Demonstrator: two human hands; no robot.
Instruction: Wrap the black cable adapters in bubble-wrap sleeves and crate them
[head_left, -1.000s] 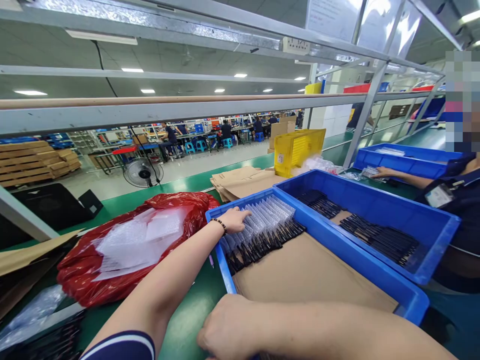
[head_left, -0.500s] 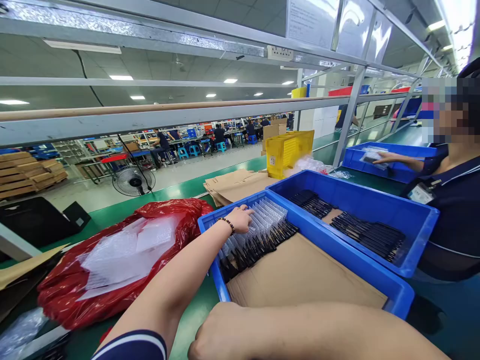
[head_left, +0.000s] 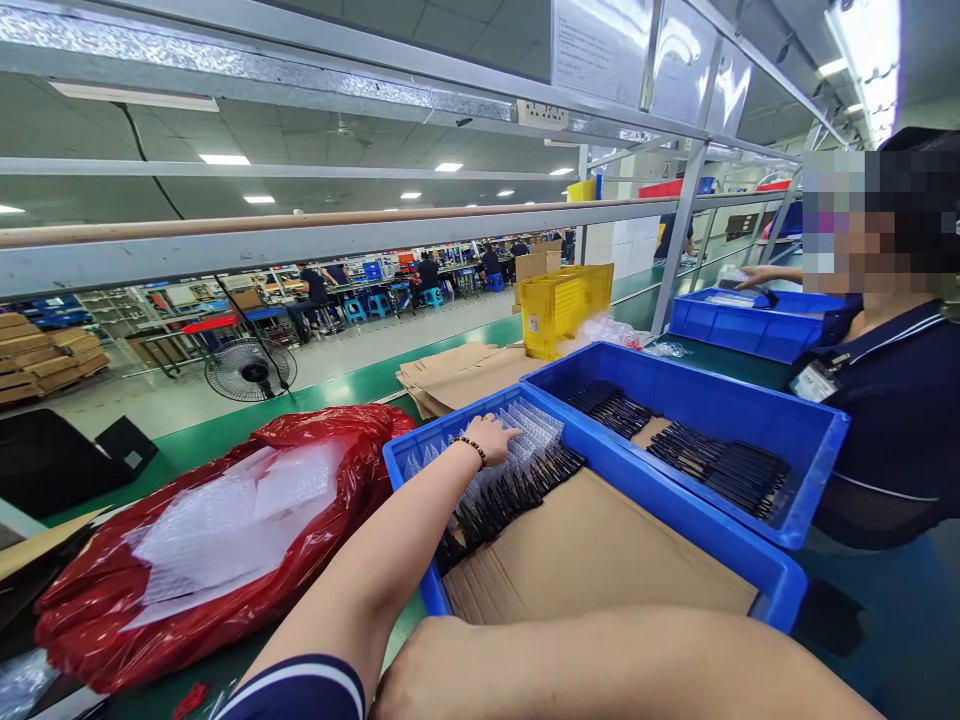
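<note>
- The left hand [head_left: 491,440], the centre of the clock used below, is reaching into the near blue bin [head_left: 776,595]; its fingers are lying partly spread over the bubble-wrap pouches [head_left: 538,428], with the index finger pointing toward 3 o'clock. Whether it is gripping a pouch, I cannot tell.
- The right hand [head_left: 424,670] is curling at about 7 o'clock, just outside the near bin; its fingers are hiding below the wrist and picture edge, so I cannot tell how far it is closing or what it is holding.
- The pouches are standing in a leaning row under and around the left hand, along the near bin's far end.
- Black parts [head_left: 517,500] are poking out of the row at 5 o'clock.
- A cardboard sheet [head_left: 607,555] is covering the bin's remaining area at 4 o'clock.
- A second blue bin [head_left: 720,400] is sitting alongside at 3 o'clock, holding rows of bare black parts [head_left: 720,465].
- A red bag [head_left: 352,445] is lying open on the green desk [head_left: 199,435] toward 8 to 9 o'clock, showing white bubble-wrap sheets [head_left: 225,525].
- Brown sheets [head_left: 461,375] are stacking up at 11 o'clock; a yellow bin [head_left: 555,310] is standing at 1 o'clock.
- At 2 o'clock, a co-worker's hand [head_left: 757,276] is hovering over another blue bin [head_left: 739,335].
</note>
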